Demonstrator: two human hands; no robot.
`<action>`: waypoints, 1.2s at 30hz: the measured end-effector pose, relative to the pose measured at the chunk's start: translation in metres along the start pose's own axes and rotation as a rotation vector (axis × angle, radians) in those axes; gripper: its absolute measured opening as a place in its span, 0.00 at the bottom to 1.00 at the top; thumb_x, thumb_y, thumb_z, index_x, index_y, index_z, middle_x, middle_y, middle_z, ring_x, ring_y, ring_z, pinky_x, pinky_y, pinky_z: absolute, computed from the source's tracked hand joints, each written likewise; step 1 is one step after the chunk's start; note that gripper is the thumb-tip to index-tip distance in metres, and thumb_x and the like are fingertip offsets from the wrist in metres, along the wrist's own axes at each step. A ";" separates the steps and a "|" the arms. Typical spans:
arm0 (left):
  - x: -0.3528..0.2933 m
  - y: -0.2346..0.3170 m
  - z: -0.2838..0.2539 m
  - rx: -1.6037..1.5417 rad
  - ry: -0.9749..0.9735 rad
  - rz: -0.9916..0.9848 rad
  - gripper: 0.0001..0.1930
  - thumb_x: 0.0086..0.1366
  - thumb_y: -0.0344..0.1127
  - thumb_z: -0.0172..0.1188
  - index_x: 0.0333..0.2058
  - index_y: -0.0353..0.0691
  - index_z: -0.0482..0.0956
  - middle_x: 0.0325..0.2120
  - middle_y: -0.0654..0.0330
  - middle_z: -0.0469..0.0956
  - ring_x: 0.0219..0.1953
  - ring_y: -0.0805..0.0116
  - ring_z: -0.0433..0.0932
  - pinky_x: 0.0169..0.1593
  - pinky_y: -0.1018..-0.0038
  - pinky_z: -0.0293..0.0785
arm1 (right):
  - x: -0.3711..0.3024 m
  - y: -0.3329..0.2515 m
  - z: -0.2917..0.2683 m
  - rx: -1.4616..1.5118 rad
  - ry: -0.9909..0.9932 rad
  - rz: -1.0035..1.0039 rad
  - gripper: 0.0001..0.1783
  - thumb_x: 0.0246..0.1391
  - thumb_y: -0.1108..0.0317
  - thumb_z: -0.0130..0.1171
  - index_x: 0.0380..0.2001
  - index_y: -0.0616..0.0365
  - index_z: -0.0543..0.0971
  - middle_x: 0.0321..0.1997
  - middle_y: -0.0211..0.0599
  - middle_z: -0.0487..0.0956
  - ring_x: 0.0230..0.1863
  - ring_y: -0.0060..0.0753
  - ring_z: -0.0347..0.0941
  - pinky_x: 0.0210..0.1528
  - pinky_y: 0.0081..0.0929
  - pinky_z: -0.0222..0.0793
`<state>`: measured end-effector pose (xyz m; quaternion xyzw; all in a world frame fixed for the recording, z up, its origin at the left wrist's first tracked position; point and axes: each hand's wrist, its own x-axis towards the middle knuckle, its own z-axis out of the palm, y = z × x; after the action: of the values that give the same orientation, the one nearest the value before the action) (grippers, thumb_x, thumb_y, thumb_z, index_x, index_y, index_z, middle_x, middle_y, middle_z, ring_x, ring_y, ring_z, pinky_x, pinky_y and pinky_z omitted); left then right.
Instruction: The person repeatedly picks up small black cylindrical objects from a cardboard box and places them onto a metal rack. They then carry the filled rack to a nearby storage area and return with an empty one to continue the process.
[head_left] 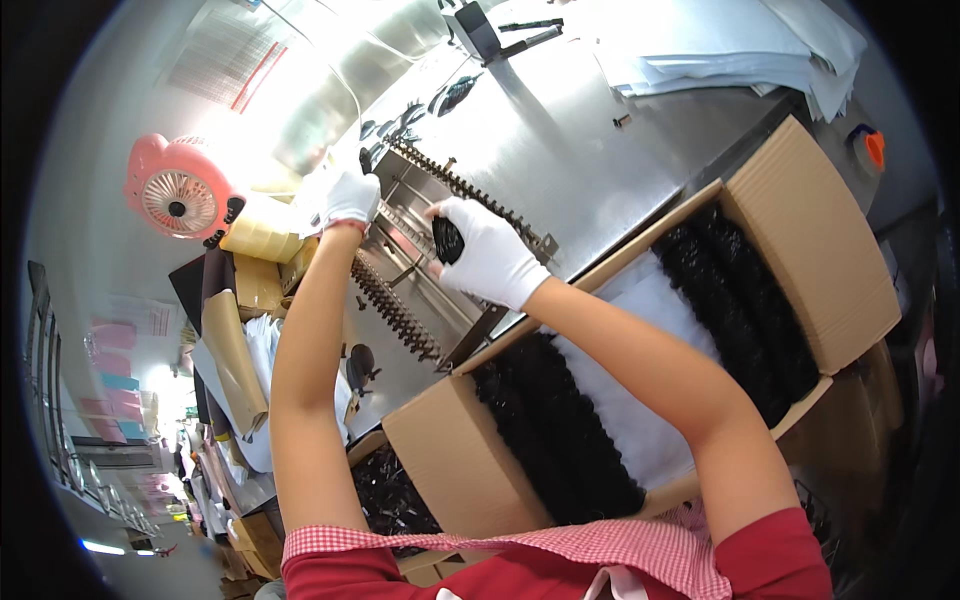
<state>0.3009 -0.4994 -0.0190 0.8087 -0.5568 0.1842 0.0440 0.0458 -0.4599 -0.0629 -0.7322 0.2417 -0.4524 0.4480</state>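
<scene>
My right hand (492, 252), in a white glove with bare fingertips, is closed round a shiny black rounded piece (447, 240); its exact kind is not clear. My left hand (350, 196), also gloved, is bent at the far left end of a metal rack, with a small dark piece (366, 160) at its fingers. Glare hides part of that hand. Beneath both hands lies the rack, with a far toothed rail (470, 190), a near toothed rail (398, 308) and thin metal rods between them.
An open cardboard box (455, 450) stands close by, holding rows of shiny black pieces (560, 430) and white sheeting (640, 350). Loose black pieces (360, 365) lie on the metal table (570, 150). A pink fan (178, 190) is at left, a black stand (475, 35) at the back, and white sheets (720, 50) at far right.
</scene>
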 end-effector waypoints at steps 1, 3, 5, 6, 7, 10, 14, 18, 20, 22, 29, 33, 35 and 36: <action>-0.023 0.022 -0.032 -0.041 0.015 0.034 0.29 0.62 0.36 0.56 0.60 0.29 0.68 0.55 0.37 0.73 0.57 0.46 0.72 0.62 0.60 0.67 | 0.000 0.002 0.005 -0.036 0.087 -0.036 0.32 0.39 0.66 0.75 0.50 0.57 0.74 0.49 0.44 0.77 0.51 0.47 0.75 0.57 0.34 0.72; -0.066 0.028 -0.050 -0.852 -0.261 -0.041 0.20 0.67 0.40 0.53 0.48 0.28 0.74 0.34 0.41 0.80 0.41 0.45 0.80 0.49 0.62 0.74 | -0.003 -0.002 0.017 -0.047 0.132 -0.006 0.37 0.37 0.65 0.76 0.53 0.58 0.71 0.53 0.45 0.74 0.57 0.48 0.71 0.60 0.36 0.69; -0.119 0.054 -0.082 -0.886 -0.287 0.063 0.18 0.71 0.40 0.52 0.47 0.28 0.74 0.35 0.44 0.79 0.39 0.51 0.80 0.46 0.67 0.75 | -0.009 -0.005 0.020 -0.059 0.182 -0.181 0.43 0.39 0.65 0.74 0.60 0.56 0.65 0.59 0.52 0.67 0.60 0.54 0.69 0.62 0.40 0.69; -0.139 0.062 -0.089 -0.898 -0.177 0.131 0.18 0.72 0.42 0.51 0.46 0.28 0.74 0.37 0.44 0.79 0.39 0.55 0.80 0.45 0.68 0.75 | -0.015 -0.015 0.016 -0.060 0.173 -0.232 0.44 0.38 0.64 0.74 0.60 0.56 0.65 0.59 0.51 0.68 0.59 0.54 0.70 0.60 0.40 0.70; -0.157 0.071 -0.094 -0.915 -0.073 0.195 0.19 0.73 0.43 0.51 0.46 0.28 0.74 0.39 0.44 0.78 0.39 0.58 0.80 0.45 0.69 0.74 | -0.024 -0.022 0.008 -0.068 0.161 -0.273 0.44 0.38 0.64 0.75 0.60 0.55 0.65 0.58 0.50 0.68 0.57 0.54 0.71 0.59 0.39 0.71; -0.192 0.105 -0.130 -1.387 -0.378 -0.088 0.27 0.68 0.50 0.61 0.55 0.36 0.67 0.42 0.57 0.75 0.43 0.72 0.78 0.44 0.74 0.75 | -0.054 -0.060 -0.041 -0.230 -0.053 -0.312 0.41 0.37 0.61 0.74 0.57 0.53 0.69 0.53 0.42 0.72 0.52 0.48 0.75 0.53 0.36 0.75; -0.240 0.148 -0.149 -1.820 -0.568 -0.191 0.33 0.60 0.38 0.70 0.58 0.38 0.61 0.47 0.60 0.72 0.51 0.74 0.73 0.50 0.74 0.75 | -0.108 -0.091 -0.085 -0.335 -0.063 -0.409 0.36 0.34 0.59 0.76 0.51 0.52 0.75 0.51 0.36 0.76 0.51 0.39 0.76 0.52 0.32 0.75; -0.283 0.184 -0.163 -1.793 -0.895 -0.256 0.36 0.60 0.38 0.69 0.62 0.39 0.60 0.51 0.57 0.73 0.52 0.72 0.73 0.50 0.72 0.74 | -0.160 -0.105 -0.151 -0.453 -0.347 -0.365 0.53 0.30 0.58 0.80 0.63 0.58 0.68 0.63 0.49 0.70 0.65 0.50 0.65 0.67 0.40 0.63; -0.293 0.196 -0.157 -1.642 -0.957 0.026 0.26 0.58 0.39 0.68 0.54 0.37 0.72 0.46 0.58 0.76 0.45 0.73 0.76 0.47 0.73 0.75 | -0.183 -0.103 -0.194 -0.446 -0.501 -0.259 0.63 0.31 0.49 0.80 0.69 0.62 0.59 0.70 0.49 0.61 0.71 0.50 0.58 0.72 0.41 0.55; -0.303 0.215 -0.158 -1.428 -0.994 0.261 0.19 0.58 0.38 0.67 0.46 0.36 0.77 0.41 0.59 0.78 0.43 0.73 0.76 0.48 0.74 0.73 | -0.200 -0.098 -0.235 -0.346 -0.484 0.019 0.56 0.46 0.33 0.68 0.67 0.63 0.62 0.63 0.46 0.70 0.65 0.40 0.66 0.68 0.36 0.61; -0.348 0.267 -0.136 -0.906 -0.997 0.624 0.20 0.58 0.49 0.63 0.40 0.36 0.78 0.38 0.44 0.79 0.42 0.45 0.78 0.48 0.60 0.74 | -0.209 -0.075 -0.268 -0.451 -1.011 0.123 0.07 0.52 0.69 0.62 0.35 0.56 0.83 0.38 0.39 0.82 0.42 0.44 0.79 0.45 0.34 0.75; -0.355 0.277 -0.135 -0.839 -1.129 0.411 0.21 0.60 0.50 0.60 0.41 0.36 0.78 0.35 0.42 0.80 0.40 0.44 0.80 0.46 0.59 0.75 | -0.214 -0.058 -0.249 -0.602 -1.407 -0.024 0.06 0.52 0.62 0.61 0.30 0.50 0.85 0.37 0.35 0.82 0.41 0.43 0.78 0.43 0.37 0.75; -0.363 0.281 -0.134 -0.768 -1.084 0.404 0.21 0.63 0.50 0.58 0.42 0.36 0.78 0.36 0.42 0.80 0.40 0.44 0.80 0.47 0.58 0.75 | -0.208 -0.058 -0.245 -0.636 -1.466 -0.011 0.06 0.52 0.65 0.60 0.28 0.50 0.84 0.34 0.37 0.82 0.37 0.44 0.79 0.41 0.39 0.75; -0.362 0.284 -0.139 -0.722 -1.091 0.393 0.21 0.64 0.50 0.58 0.42 0.35 0.78 0.36 0.42 0.80 0.40 0.44 0.80 0.47 0.58 0.75 | -0.203 -0.060 -0.242 -0.696 -1.520 0.037 0.06 0.52 0.66 0.59 0.28 0.50 0.84 0.33 0.37 0.82 0.36 0.45 0.79 0.40 0.39 0.75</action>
<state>-0.1068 -0.2475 -0.0538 0.6043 -0.6625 -0.4426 -0.0102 -0.2665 -0.3832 -0.0552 -0.9304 0.0116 0.2727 0.2447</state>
